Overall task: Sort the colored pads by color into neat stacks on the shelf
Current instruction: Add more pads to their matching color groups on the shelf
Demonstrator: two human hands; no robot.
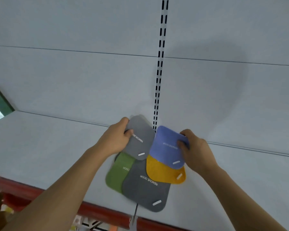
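Observation:
A loose pile of pads lies on the pale shelf [57,147]. My left hand [117,139] grips a light grey pad [139,139] by its left edge, thumb on top. My right hand [195,147] pinches a blue pad [168,147] at its right edge. Both of these pads lie over the pile. Below them lie a yellow pad [163,172], a large dark grey pad [145,187] printed "REMOVE ODOR", and a green pad [118,170] partly tucked under the grey ones.
The shelf's white back panel [90,80] rises behind the pile, with a slotted upright [159,72] just behind the pads. A red strip [98,209] runs along the shelf's front edge. Shelf surface extends to the left and right of the pile.

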